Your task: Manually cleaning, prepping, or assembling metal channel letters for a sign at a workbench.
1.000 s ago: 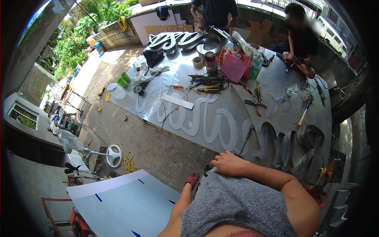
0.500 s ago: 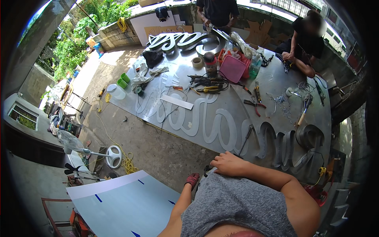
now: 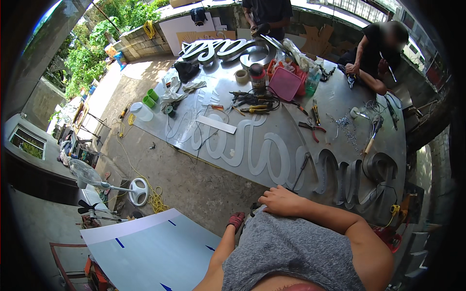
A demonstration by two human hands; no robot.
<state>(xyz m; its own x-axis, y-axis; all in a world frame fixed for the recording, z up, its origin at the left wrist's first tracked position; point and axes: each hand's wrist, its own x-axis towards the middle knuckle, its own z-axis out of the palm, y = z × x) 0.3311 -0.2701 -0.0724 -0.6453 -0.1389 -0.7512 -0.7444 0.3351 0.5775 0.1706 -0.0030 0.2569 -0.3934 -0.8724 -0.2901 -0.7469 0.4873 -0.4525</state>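
My right hand (image 3: 280, 201), bare, rests against the front of my grey shirt at the near edge of the metal table (image 3: 245, 180). Its fingers lie together, bent slightly downward, with no object visible in them. Down by my left hip is my left hand (image 3: 236, 220) in a dark red glove. Its fingers look curled, and whatever they may hold is hidden. Large script letters cut from flat metal (image 3: 276, 157) lie on the table beyond my hands. Nearest my right hand is a thin dark rod (image 3: 303, 167). Standing metal strips bent into letter shapes (image 3: 357, 180) are to its right.
Pliers (image 3: 312, 131), a pink tray (image 3: 284, 85), a tape roll (image 3: 241, 76) and a soldering iron (image 3: 374, 133) lie on the table. Two co-workers (image 3: 267, 14) (image 3: 371, 46) are across it. A pale blue sheet (image 3: 153, 252), a fan (image 3: 87, 173) and yellow cord (image 3: 156, 201) are at left.
The right-hand co-worker now raises a gloved hand with a thin, light tool. At the back, the other co-worker's hands have shifted and hold something dark. My own hands stay in place.
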